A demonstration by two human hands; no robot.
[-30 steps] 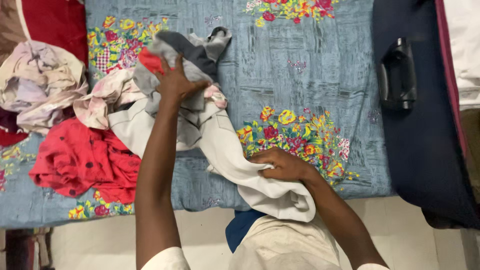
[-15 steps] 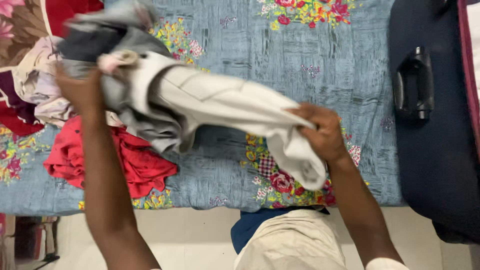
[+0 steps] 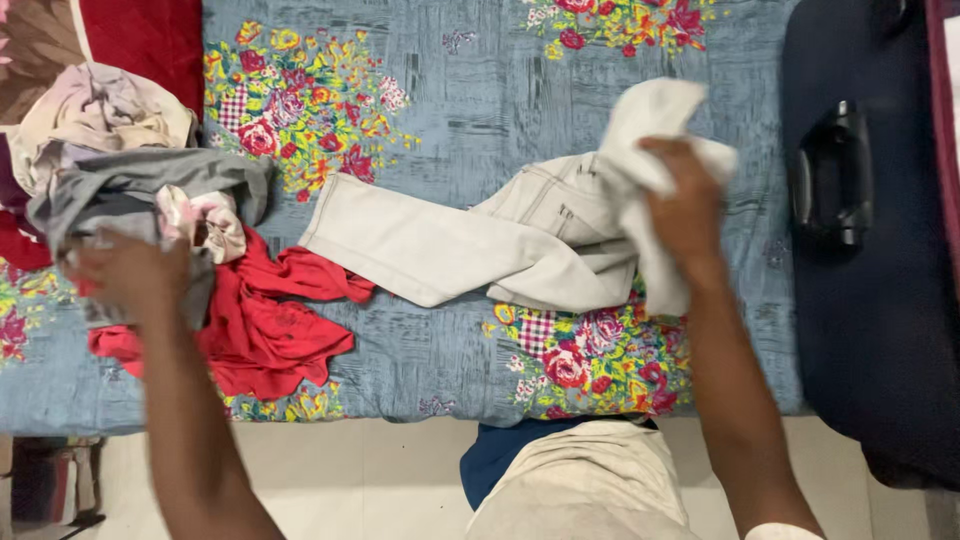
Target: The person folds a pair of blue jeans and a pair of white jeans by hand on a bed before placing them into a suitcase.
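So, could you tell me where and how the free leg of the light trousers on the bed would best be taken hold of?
Probably at the hem of the trouser leg, coming from the left hand's side. That leg lies flat and straight on the bedsheet with its open cuff pointing left, clear of the red garment. The right hand already grips the waist end, so the hem would let the trousers be stretched.

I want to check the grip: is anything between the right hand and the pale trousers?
Nothing visible. The right hand grips the pale trousers directly at one end; the rest lies on the floral bedsheet.
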